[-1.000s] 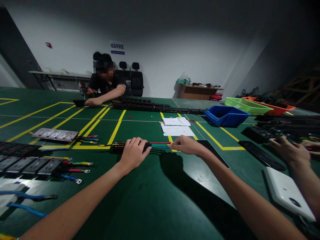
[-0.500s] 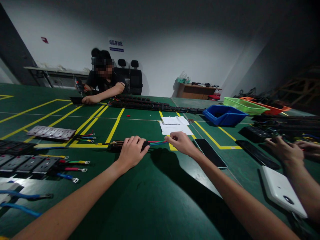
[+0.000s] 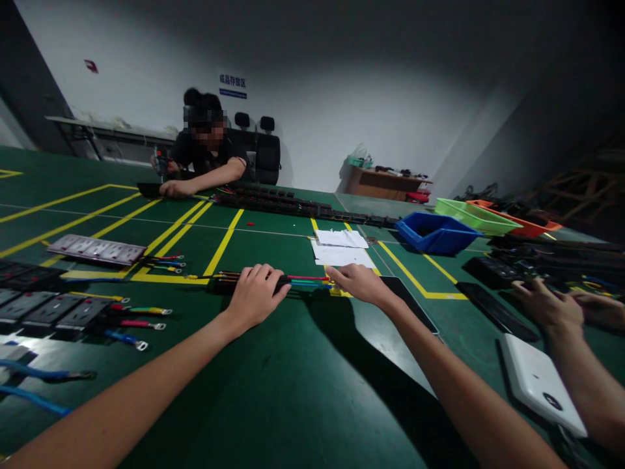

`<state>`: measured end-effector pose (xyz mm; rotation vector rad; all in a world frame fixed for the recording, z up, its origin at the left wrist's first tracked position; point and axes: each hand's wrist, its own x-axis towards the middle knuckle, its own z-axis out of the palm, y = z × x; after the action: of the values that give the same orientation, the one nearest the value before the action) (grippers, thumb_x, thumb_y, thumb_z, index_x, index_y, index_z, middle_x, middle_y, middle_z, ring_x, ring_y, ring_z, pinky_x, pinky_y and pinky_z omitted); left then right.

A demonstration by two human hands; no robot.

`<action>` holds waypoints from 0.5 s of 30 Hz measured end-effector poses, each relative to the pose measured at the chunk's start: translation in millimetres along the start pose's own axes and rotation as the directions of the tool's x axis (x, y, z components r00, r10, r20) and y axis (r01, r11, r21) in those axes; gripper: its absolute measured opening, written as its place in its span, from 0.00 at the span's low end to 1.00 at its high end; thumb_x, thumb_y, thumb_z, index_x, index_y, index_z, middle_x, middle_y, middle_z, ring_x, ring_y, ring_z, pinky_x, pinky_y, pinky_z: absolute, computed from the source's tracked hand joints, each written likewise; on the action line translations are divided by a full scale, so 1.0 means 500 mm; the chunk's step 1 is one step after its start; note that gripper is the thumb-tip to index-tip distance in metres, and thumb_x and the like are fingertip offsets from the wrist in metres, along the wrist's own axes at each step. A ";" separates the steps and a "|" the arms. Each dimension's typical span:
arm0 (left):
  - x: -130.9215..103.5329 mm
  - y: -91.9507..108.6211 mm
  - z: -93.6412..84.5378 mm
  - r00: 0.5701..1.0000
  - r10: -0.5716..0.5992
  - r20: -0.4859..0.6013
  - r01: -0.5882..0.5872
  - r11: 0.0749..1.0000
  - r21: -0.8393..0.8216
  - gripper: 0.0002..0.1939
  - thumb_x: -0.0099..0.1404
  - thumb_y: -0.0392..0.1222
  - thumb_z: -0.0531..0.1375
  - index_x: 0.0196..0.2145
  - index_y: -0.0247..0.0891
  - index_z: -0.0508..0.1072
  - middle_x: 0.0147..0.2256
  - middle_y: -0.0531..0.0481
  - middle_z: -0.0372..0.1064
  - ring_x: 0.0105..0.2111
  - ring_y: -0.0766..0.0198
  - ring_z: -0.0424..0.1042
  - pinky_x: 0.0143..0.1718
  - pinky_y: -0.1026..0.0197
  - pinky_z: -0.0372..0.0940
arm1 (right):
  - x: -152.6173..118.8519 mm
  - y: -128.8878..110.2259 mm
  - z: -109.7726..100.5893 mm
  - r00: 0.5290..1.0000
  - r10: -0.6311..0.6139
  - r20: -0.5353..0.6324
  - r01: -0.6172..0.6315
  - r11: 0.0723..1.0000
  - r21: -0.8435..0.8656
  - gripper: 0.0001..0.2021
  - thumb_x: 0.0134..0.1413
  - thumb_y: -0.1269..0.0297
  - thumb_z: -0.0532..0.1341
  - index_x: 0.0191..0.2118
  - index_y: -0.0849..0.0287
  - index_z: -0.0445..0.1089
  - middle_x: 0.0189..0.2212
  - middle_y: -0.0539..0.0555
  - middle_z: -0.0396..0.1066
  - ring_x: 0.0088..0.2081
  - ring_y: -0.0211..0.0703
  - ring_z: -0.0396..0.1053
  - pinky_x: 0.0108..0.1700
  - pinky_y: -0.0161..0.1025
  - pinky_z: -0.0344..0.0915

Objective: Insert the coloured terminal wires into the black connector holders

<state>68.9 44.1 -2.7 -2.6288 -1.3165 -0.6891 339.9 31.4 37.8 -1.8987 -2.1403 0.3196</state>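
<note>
Blue cables (image 3: 39,372) lie at our far left, near black socket modules (image 3: 58,314). Our left hand (image 3: 256,294) grips a dark strip (image 3: 225,285) on the green table (image 3: 273,404); coloured wires (image 3: 308,283) run rightward to our curled right hand (image 3: 359,281), whose grip we cannot tell.

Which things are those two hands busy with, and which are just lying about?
Seem part of the job:
- coloured wires, by the right hand
- dark strip, under the left hand

Seem to be just lying about:
- white papers
- blue bin
- red scrap
</note>
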 end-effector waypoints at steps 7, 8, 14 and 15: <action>-0.004 0.000 0.000 1.000 -0.004 0.005 0.004 1.000 -0.028 0.20 0.74 0.53 0.48 0.50 0.38 0.72 0.45 0.42 0.71 0.45 0.52 0.67 0.48 0.48 0.60 | 0.007 -0.012 0.026 0.945 -0.157 -0.287 0.197 0.973 0.117 0.22 0.64 0.49 0.53 0.22 0.57 0.60 0.18 0.48 0.60 0.23 0.37 0.56 0.27 0.36 0.45; -0.004 0.000 -0.001 1.000 -0.006 0.013 0.006 1.000 -0.028 0.20 0.74 0.52 0.48 0.50 0.38 0.72 0.45 0.43 0.71 0.45 0.52 0.67 0.48 0.49 0.60 | 0.007 -0.019 0.032 0.931 -0.151 -0.331 0.202 0.971 0.126 0.21 0.63 0.51 0.54 0.22 0.57 0.58 0.19 0.48 0.60 0.23 0.37 0.56 0.28 0.36 0.46; -0.005 0.006 -0.006 0.999 -0.023 0.045 0.024 1.000 -0.016 0.20 0.74 0.52 0.48 0.50 0.37 0.72 0.46 0.41 0.70 0.47 0.51 0.66 0.47 0.49 0.59 | 0.003 -0.047 0.064 0.895 -0.076 -0.440 0.168 0.970 0.173 0.18 0.59 0.60 0.52 0.20 0.54 0.48 0.16 0.47 0.52 0.22 0.38 0.52 0.28 0.38 0.46; -0.005 0.006 -0.006 0.999 -0.026 0.046 0.027 1.000 -0.017 0.20 0.74 0.52 0.49 0.50 0.38 0.72 0.46 0.41 0.70 0.47 0.51 0.66 0.48 0.49 0.59 | 0.004 -0.047 0.065 0.899 -0.083 -0.430 0.171 0.971 0.170 0.18 0.58 0.60 0.52 0.20 0.54 0.48 0.16 0.47 0.52 0.22 0.38 0.52 0.28 0.38 0.46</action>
<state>69.0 39.4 -1.0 -2.6610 -1.3659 -0.6502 306.8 30.8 15.0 -1.5359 -1.8505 0.0848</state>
